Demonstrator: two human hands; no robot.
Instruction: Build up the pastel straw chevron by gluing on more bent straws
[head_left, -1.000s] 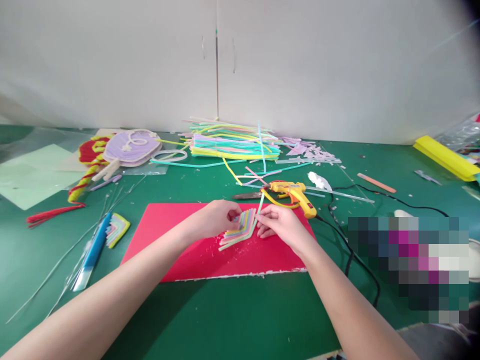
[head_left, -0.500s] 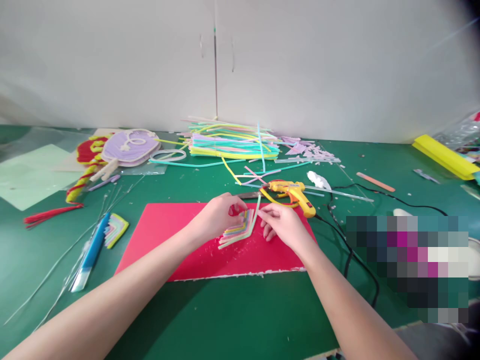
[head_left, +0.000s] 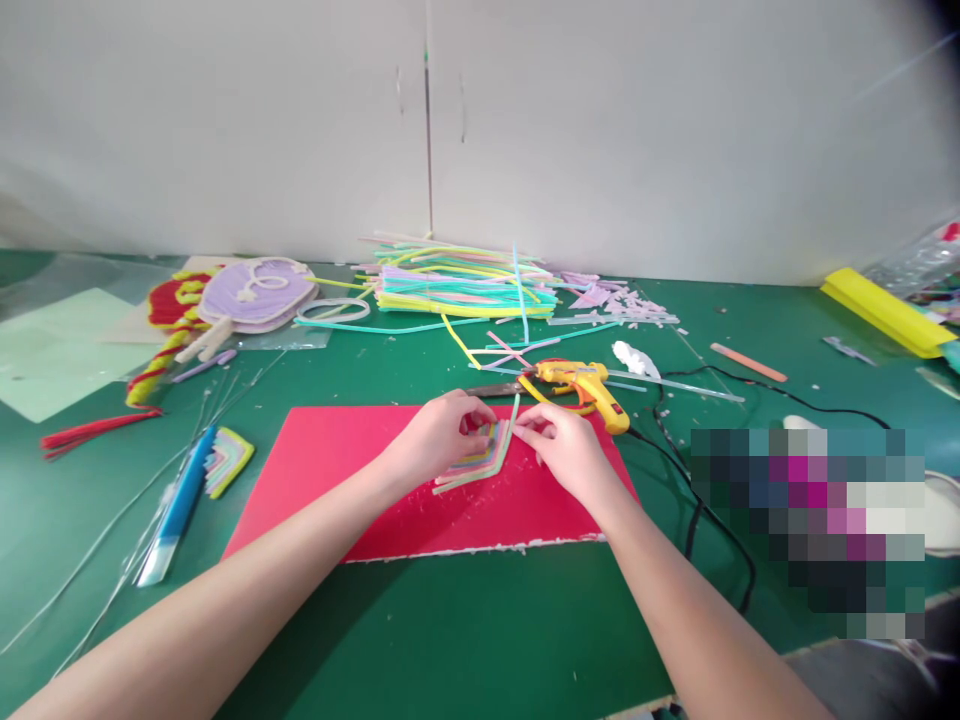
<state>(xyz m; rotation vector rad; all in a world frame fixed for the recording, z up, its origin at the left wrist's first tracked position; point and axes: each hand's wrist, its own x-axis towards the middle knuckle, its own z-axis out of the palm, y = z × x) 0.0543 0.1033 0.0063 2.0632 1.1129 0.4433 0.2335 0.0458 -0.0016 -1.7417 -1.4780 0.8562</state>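
A small fan-shaped piece of bent pastel strips [head_left: 480, 460] lies on a red mat [head_left: 337, 470]. My left hand [head_left: 439, 435] presses down on its left and top, fingers curled over it. On its right edge my right hand [head_left: 559, 445] pinches a pale green strip [head_left: 511, 420] that sticks up toward the back. A yellow glue gun [head_left: 585, 385] lies just behind my right hand.
A heap of coloured strips [head_left: 457, 285] lies at the back. A purple and red craft piece [head_left: 240, 295] sits back left. A blue tool [head_left: 176, 505] and a second fan piece [head_left: 229, 458] lie left of the mat. A black cable [head_left: 705, 500] runs right.
Both hands and the fan piece have shifted slightly away from me on the mat. My left fingers now curl further over the piece's top.
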